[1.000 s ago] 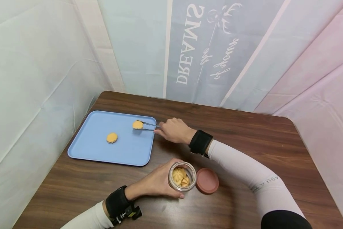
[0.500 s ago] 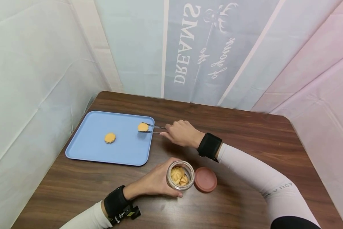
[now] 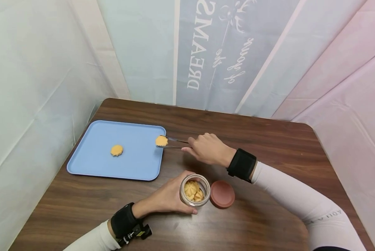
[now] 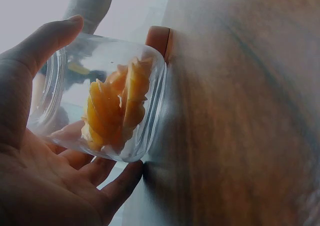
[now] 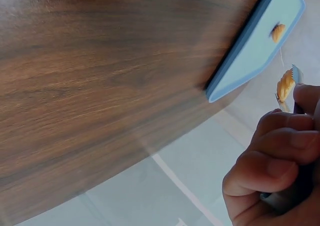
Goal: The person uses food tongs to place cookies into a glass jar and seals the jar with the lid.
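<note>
Pale draped sheets [image 3: 49, 69] with mirrored lettering close in a dark wooden surface [image 3: 268, 146]. On its left part lies a blue tray [image 3: 93, 160] carrying one cookie [image 3: 116, 150]. Near the front edge stands a clear jar [image 3: 194, 190] of cookies, its terracotta lid [image 3: 222, 194] flat just beside it. The left hand [image 3: 166, 198] has its grip wrapped round the jar. The right hand [image 3: 209, 150] has its grip clamped on metal tongs [image 3: 174, 143], whose tips pinch a second cookie [image 3: 161, 141] above the tray's right edge.
</note>
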`<state>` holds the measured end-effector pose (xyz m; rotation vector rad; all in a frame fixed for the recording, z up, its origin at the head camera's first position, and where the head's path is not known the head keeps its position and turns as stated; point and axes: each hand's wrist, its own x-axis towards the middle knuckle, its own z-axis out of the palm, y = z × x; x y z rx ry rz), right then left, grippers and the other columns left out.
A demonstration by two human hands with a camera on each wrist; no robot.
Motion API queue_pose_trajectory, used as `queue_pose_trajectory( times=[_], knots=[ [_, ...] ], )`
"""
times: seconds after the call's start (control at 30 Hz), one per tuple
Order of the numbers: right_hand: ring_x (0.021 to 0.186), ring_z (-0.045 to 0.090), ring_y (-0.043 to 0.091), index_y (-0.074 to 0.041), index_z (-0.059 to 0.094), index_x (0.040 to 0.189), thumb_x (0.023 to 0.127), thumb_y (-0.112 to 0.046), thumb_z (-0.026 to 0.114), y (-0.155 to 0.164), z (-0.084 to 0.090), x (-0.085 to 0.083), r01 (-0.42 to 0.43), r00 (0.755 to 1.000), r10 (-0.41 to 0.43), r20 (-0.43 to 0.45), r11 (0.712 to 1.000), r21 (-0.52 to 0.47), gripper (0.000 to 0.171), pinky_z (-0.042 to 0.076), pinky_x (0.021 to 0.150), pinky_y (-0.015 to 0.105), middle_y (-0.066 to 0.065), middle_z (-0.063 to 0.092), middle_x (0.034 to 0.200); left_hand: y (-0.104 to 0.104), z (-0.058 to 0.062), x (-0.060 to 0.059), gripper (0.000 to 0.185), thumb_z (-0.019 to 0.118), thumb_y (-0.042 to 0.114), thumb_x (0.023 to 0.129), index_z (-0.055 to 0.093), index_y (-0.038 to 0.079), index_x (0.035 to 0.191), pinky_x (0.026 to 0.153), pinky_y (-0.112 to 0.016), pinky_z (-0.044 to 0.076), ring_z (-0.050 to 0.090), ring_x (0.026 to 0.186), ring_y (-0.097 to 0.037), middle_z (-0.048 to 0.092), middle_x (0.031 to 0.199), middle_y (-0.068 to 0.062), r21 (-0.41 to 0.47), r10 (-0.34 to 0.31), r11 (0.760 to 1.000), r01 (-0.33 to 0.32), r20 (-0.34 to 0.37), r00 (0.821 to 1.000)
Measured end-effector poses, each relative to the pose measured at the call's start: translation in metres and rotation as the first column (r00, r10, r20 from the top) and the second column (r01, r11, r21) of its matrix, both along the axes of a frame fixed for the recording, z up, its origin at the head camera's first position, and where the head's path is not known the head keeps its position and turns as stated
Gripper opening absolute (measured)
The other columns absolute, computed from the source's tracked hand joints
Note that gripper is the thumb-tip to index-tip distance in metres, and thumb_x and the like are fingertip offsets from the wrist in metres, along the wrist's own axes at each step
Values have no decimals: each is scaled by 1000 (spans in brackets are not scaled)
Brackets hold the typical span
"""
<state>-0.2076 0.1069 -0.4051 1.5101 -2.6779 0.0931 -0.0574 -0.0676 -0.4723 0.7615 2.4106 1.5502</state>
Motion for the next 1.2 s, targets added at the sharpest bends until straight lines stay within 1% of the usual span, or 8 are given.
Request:
queue_pose_trajectory(
  times=[0.23,0.53,0.73,0.9,0.93,1.03,1.13,1.2],
  knots=[
    [43,40,10,-14,58,82,109,-44,58,13,5,9,-12,1000,12,-7,1000,4,41,32,43,28,-6,38,52,-2,-1,-1,94,101,33,70,47,15,145,106,-34,52,63,119,-10,67,135,-1,3,-7,1000,7,-14,1000],
    [41,34,10,-15,52,79,107,-40,63,33,13,26,-25,999,23,-33,999,-41,39,21,44,27,-7,33,52,-2,-2,-1,93,100,34,70,47,18,145,106,-34,52,64,120,-11,68,134,-1,19,-15,1000,16,-44,999],
    [42,23,9,-15,50,79,104,-39,67,48,23,41,-54,995,50,-81,997,-59,39,12,49,26,-8,25,54,-3,-1,0,92,100,33,71,48,16,145,107,-34,52,64,120,-11,67,135,0,23,-18,1000,18,-6,1000],
    [43,19,8,-13,50,81,104,-42,66,63,33,53,-38,994,35,-107,999,-27,40,10,50,26,-8,20,54,-3,1,0,92,99,33,72,48,14,146,106,-35,53,64,120,-12,67,136,-2,15,-18,1000,18,15,1000],
    [43,19,8,-13,50,81,105,-43,65,66,34,55,-30,994,27,-104,999,-20,41,10,50,26,-8,20,55,-3,1,-1,92,99,33,72,48,13,146,106,-35,53,64,120,-12,66,136,-3,14,-20,1000,20,12,1000],
    [43,18,8,-13,50,82,111,-51,49,75,38,62,-31,994,29,-101,999,-19,48,9,50,26,-9,19,55,-3,0,-1,92,99,34,72,49,13,146,105,-35,53,64,120,-12,67,136,-3,20,-23,1000,23,6,1000],
    [44,15,6,-14,48,81,113,-57,30,84,38,69,-49,992,42,-120,997,-54,56,8,51,25,-10,18,56,-3,-1,-2,92,99,34,72,49,13,146,104,-35,53,65,119,-12,67,135,-3,11,-25,1000,25,-5,1000],
    [45,14,5,-15,47,80,113,-57,25,89,39,73,-65,988,53,-145,995,-81,58,7,51,25,-10,17,57,-2,0,-2,93,99,35,71,49,13,146,104,-35,54,65,119,-12,67,134,-2,-6,-17,1000,17,-12,1000]
  ],
)
